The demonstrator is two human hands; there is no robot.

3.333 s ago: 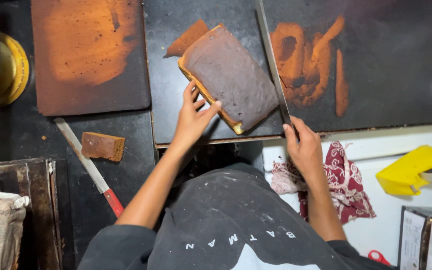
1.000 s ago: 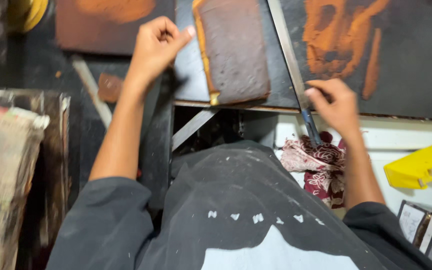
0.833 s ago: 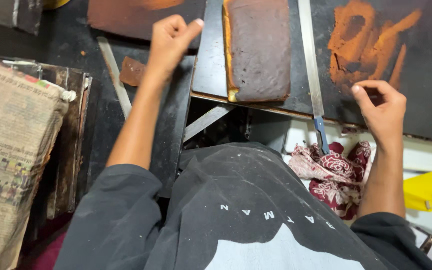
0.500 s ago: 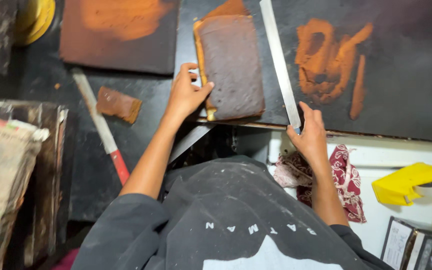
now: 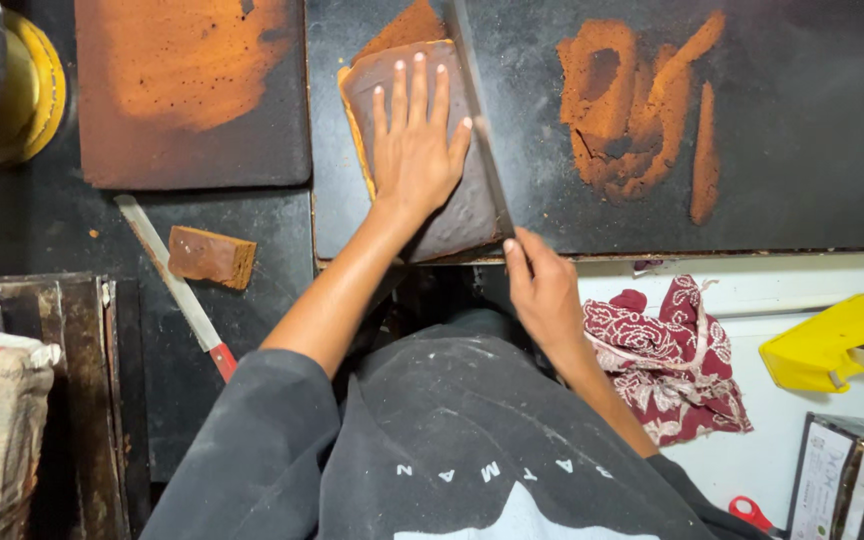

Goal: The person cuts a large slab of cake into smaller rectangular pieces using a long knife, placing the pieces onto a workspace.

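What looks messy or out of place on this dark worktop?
Orange-brown crumbs lie smeared across the worktop right of the cake slab. One small cake piece sits apart, beside a red-handled knife.

Red-handled knife (image 5: 177, 290) lying beside a small brown cake piece (image 5: 212, 256) on the dark counter. Patterned red cloth (image 5: 674, 355) and yellow tape dispenser (image 5: 837, 340) at right.

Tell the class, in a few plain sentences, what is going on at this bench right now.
A person presses the left hand flat on a brown cake slab lying on a dark board. The right hand holds a long knife along the slab's right edge. Crumb trimmings lie to the right; a small cut piece and another knife lie to the left.
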